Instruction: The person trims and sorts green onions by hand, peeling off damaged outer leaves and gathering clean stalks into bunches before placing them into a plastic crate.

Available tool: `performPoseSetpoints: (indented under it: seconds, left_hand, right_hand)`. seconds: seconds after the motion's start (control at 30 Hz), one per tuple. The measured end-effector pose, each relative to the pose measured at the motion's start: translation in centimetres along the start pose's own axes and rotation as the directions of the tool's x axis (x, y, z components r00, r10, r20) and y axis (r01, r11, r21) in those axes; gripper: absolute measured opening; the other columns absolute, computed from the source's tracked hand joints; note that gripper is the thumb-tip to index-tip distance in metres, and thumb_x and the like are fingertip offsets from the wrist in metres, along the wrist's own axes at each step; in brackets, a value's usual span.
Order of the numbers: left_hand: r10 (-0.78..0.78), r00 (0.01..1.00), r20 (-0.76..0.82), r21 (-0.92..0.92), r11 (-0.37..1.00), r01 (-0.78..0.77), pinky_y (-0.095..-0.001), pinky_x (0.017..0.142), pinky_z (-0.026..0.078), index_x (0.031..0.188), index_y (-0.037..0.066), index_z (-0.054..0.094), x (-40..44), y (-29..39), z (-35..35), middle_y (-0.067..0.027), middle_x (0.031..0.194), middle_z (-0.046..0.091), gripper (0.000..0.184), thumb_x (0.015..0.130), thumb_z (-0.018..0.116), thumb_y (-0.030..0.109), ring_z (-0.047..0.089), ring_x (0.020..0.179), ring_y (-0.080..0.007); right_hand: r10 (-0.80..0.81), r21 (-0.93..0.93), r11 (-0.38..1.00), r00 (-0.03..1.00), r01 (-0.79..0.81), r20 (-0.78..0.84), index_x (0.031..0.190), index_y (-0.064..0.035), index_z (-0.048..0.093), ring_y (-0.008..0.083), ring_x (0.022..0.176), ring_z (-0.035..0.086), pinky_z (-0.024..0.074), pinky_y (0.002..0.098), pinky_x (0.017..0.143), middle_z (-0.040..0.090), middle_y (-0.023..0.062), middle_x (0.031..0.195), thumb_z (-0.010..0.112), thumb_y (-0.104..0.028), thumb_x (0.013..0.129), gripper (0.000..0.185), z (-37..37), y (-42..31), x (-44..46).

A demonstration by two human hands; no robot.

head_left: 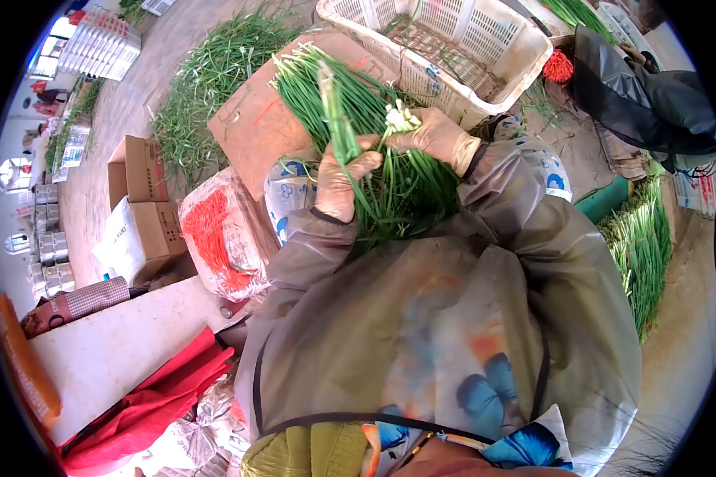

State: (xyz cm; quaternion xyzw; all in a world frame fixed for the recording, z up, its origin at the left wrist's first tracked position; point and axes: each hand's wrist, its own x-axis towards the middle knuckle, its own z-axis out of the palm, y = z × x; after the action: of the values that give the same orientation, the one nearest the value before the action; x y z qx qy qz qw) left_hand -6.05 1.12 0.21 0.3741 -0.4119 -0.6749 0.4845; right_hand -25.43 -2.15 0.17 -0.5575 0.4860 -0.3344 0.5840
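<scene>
My left hand (345, 178), in a thin translucent glove, closes around a few green chive stalks (338, 119) that point up and away from me. My right hand (437, 139), gloved too, is closed on a bunch of chives (402, 119) with its pale ends bundled at the fingers. The leaves of these chives hang down over my lap (410, 191). Just beyond both hands, a thick pile of chives (302, 83) lies on a brown board (250, 119), pale ends pointing away.
A white plastic crate (517, 60) stands beyond my right hand. Loose green leaves (203, 87) are heaped on the floor. Red ties (215, 234) lie on a wrapped block at left, near a cardboard box (155, 226). Stacked chives (644, 246) lie at right, near a person's dark garment (644, 99).
</scene>
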Motion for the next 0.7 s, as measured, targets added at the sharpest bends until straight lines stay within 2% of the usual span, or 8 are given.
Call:
performPoseSetpoints:
  seconds: [0.13, 0.2, 0.23, 0.37, 0.47, 0.57, 0.63, 0.7]
  left_hand:
    - [0.019, 0.999, 0.047, -0.069, 0.998, -0.016, -0.0224, 0.057, 0.047, 0.092, 0.003, 0.054, 0.7, -0.9, 0.1, -0.0048, 0.081, 0.058, 0.025, 0.071, 0.066, -0.005, 0.057, 0.064, -0.013]
    - [0.01, 1.0, 0.002, -0.057, 0.998, -0.01, -0.0235, 0.054, 0.044, 0.088, 0.003, 0.055, 0.6, -0.3, 0.0, -0.0068, 0.078, 0.06, 0.019, 0.072, 0.065, -0.003, 0.056, 0.06, -0.014]
    - [-0.002, 0.999, -0.045, 0.006, 1.0, 0.002, -0.0228, 0.051, 0.043, 0.088, 0.003, 0.056, 0.5, 0.1, -0.2, -0.0079, 0.075, 0.061, 0.018, 0.073, 0.064, -0.002, 0.055, 0.058, -0.0137]
    - [-0.001, 0.99, -0.14, -0.12, 0.993, -0.016, -0.0217, 0.047, 0.044, 0.084, 0.004, 0.057, 0.6, 0.5, -1.2, -0.0064, 0.074, 0.059, 0.018, 0.071, 0.063, -0.007, 0.059, 0.06, -0.0155]
    - [-0.095, 0.952, -0.293, -0.183, 0.982, 0.041, -0.0216, 0.048, 0.043, 0.087, 0.005, 0.057, 1.0, 0.1, -2.9, -0.0078, 0.073, 0.06, 0.019, 0.072, 0.062, -0.005, 0.056, 0.056, -0.0148]
    - [-0.174, 0.923, -0.343, -0.271, 0.959, 0.08, -0.0244, 0.052, 0.045, 0.092, 0.007, 0.056, 1.8, -2.3, -5.8, -0.01, 0.079, 0.062, 0.02, 0.074, 0.063, 0.001, 0.056, 0.059, -0.0151]
    - [-0.21, 0.927, -0.31, -0.255, 0.958, 0.132, -0.0253, 0.055, 0.046, 0.099, 0.008, 0.056, 1.5, -1.9, -5.6, -0.0096, 0.084, 0.063, 0.025, 0.076, 0.063, 0.004, 0.058, 0.065, -0.0154]
    - [-0.243, 0.957, -0.16, -0.272, 0.942, 0.194, -0.0262, 0.06, 0.047, 0.108, 0.009, 0.054, 1.3, -1.6, -4.8, -0.0085, 0.088, 0.063, 0.033, 0.077, 0.063, 0.007, 0.059, 0.071, -0.0157]
  right_hand:
    - [0.016, -0.013, 1.0, 1.0, -0.016, 0.015, 0.096, 0.0017, 0.062, 0.0131, 0.073, 0.056, 0.0442, 0.0271, 0.069, 0.063, 0.0078, 0.081, 0.075, -0.027, 0.067, 0.042, 0.5, -0.5, 0.0]
    - [0.065, -0.301, 0.953, 0.995, -0.041, 0.071, 0.095, 0.0014, 0.062, 0.0144, 0.072, 0.056, 0.0441, 0.0278, 0.07, 0.064, 0.0099, 0.08, 0.075, -0.03, 0.066, 0.044, -0.1, -1.8, -0.6]
    - [0.065, -0.3, 0.953, 0.995, -0.041, 0.07, 0.095, 0.0014, 0.062, 0.0144, 0.072, 0.056, 0.0441, 0.0278, 0.07, 0.064, 0.0099, 0.08, 0.075, -0.03, 0.066, 0.044, -0.2, -1.6, -0.7]
    - [0.08, -0.3, 0.953, 0.992, -0.046, 0.1, 0.095, 0.0016, 0.062, 0.0158, 0.072, 0.057, 0.0443, 0.0294, 0.072, 0.064, 0.01, 0.081, 0.074, -0.033, 0.066, 0.046, -0.7, -0.3, -0.4]
    - [0.086, -0.232, 0.97, 0.996, -0.076, 0.033, 0.095, 0.0021, 0.062, 0.0143, 0.073, 0.058, 0.0449, 0.0267, 0.072, 0.064, 0.0074, 0.082, 0.076, -0.029, 0.066, 0.044, -1.2, -1.1, -0.7]
    - [0.069, 0.006, 0.998, 0.994, -0.07, 0.082, 0.101, 0.0026, 0.059, 0.0132, 0.072, 0.058, 0.0453, 0.026, 0.071, 0.064, 0.0055, 0.082, 0.076, -0.027, 0.069, 0.047, -2.7, -2.5, -1.4]
    - [-0.017, -0.152, 0.988, 0.989, -0.006, -0.146, 0.099, -0.0027, 0.06, 0.0133, 0.08, 0.058, 0.0445, 0.0268, 0.074, 0.064, 0.0057, 0.085, 0.075, -0.028, 0.07, 0.042, -3.3, -1.2, -0.5]
    - [-0.096, -0.159, 0.985, 0.967, 0.06, -0.234, 0.099, -0.0051, 0.06, 0.0136, 0.085, 0.057, 0.0438, 0.0269, 0.076, 0.064, 0.0068, 0.088, 0.075, -0.028, 0.069, 0.04, -4.2, -1.7, -1.0]
